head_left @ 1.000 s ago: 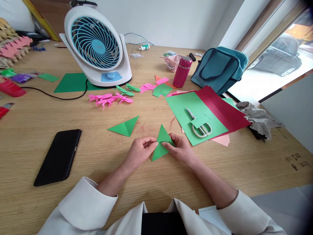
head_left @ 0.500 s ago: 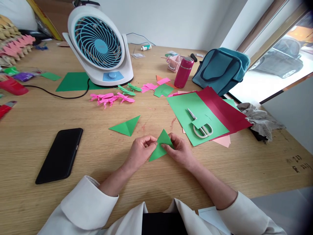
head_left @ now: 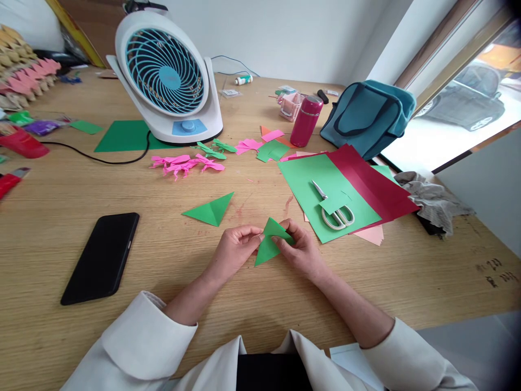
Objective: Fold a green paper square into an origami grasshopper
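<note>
Working close in over the counter (head_left: 244, 309), straight ahead of the body, with a folded green paper (head_left: 266, 251) between both hands. Pinching its left edge with the left hand (head_left: 236, 247), thumb to fingers, in a narrow grip. Pressing a thumb onto its right side with the right hand (head_left: 302, 250) and curling fingers behind, holding the same paper in a snug grip. Pointing one corner away toward the wall, another down toward the body. Unable to tell about contact between paper and counter.

Just beyond the left hand, on to a creased green triangle (head_left: 209, 210). Farther back, past pink folded figures (head_left: 183, 164) and green folded figures (head_left: 209, 151), up to the white fan (head_left: 166, 79). Out left, to a black phone (head_left: 101, 258) lying flat. Across to the right, to a light green sheet (head_left: 301, 179) overlapping a red sheet (head_left: 370, 182), and onto it, to the scissors (head_left: 324, 196), lying beneath a small green scrap (head_left: 332, 204). Behind those, to a magenta bottle (head_left: 306, 122) just beside a teal bag (head_left: 368, 117).
</note>
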`<action>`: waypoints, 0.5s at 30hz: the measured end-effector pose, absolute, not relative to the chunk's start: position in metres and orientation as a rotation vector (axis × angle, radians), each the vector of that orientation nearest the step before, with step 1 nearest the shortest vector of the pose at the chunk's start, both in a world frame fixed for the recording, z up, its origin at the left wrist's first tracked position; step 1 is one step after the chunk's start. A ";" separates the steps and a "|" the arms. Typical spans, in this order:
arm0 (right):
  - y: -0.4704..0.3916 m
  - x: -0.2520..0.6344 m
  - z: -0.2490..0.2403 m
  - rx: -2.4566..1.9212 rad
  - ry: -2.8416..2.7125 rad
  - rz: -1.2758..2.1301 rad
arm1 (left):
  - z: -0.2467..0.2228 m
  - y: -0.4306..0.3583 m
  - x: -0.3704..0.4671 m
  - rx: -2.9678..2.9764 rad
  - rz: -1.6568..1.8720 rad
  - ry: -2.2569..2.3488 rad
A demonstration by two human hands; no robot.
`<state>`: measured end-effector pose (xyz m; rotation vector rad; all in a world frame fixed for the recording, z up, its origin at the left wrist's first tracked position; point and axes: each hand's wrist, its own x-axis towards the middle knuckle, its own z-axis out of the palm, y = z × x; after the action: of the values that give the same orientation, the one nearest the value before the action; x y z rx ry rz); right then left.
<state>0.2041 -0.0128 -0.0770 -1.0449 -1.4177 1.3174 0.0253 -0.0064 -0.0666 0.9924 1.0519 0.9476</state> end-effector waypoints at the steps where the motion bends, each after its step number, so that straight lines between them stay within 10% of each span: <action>1: -0.013 0.204 -0.077 -1.055 -1.404 1.325 | -0.067 -0.006 0.025 1.015 0.950 1.046; 15: -0.015 0.201 -0.074 -1.071 -1.463 1.233 | -0.072 -0.008 0.027 1.083 1.019 1.129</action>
<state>0.2005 -0.0150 -0.0744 -1.0714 -1.4632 1.2327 0.0270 -0.0081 -0.0724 1.0835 1.1288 1.0193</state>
